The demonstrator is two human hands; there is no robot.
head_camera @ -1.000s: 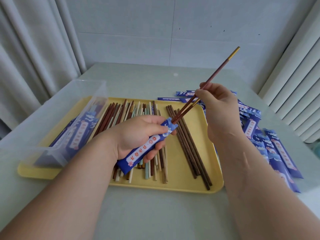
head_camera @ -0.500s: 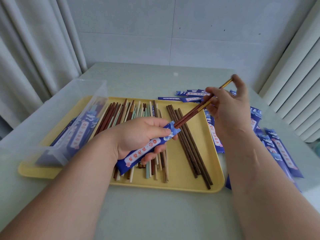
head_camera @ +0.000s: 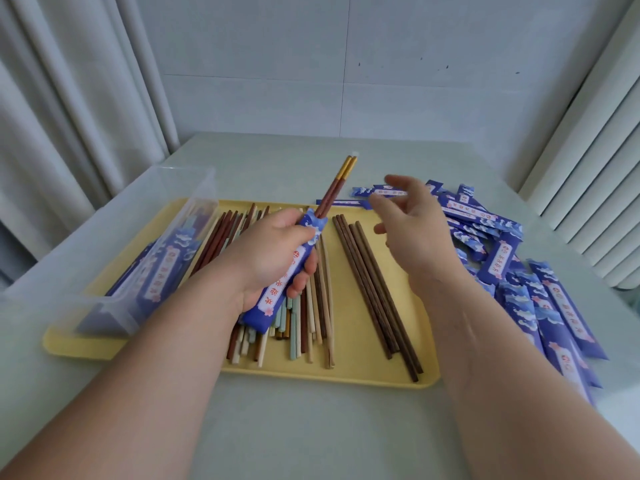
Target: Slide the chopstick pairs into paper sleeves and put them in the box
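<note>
A pale surface (head_camera: 311, 427) runs to a far wall. A curtain (head_camera: 69, 133) hangs along its left edge and a ribbed white panel (head_camera: 588, 161) stands along its right. A yellow tray (head_camera: 346, 377) takes up the middle. A band of bare surface shows in front of the tray's near rim, between the person's forearms, and another beyond its far rim.

A clear plastic box (head_camera: 104, 233) stands on the left part of the tray, with filled blue sleeves (head_camera: 162, 268) lying inside it. Mixed loose chopsticks (head_camera: 311, 327) cover the tray's middle. A small group of dark brown chopsticks (head_camera: 374, 289) lies just to their right, pointing near to far. Empty blue sleeves (head_camera: 519, 271) are heaped on the surface off the tray's right and far-right edges.

The left hand (head_camera: 270, 251) is above the middle of the tray, its fingers and thumb curled round a blue paper sleeve (head_camera: 266, 303). A reddish-brown chopstick pair (head_camera: 334, 190) with gold tops juts from the sleeve's far end, angled up and away, its lower part hidden inside.

The right hand (head_camera: 415, 233) hovers just to the right of that pair, apart from it. Its fingers are loosely spread and hold nothing. It is over the tray's far right corner, near the heap of empty sleeves.
</note>
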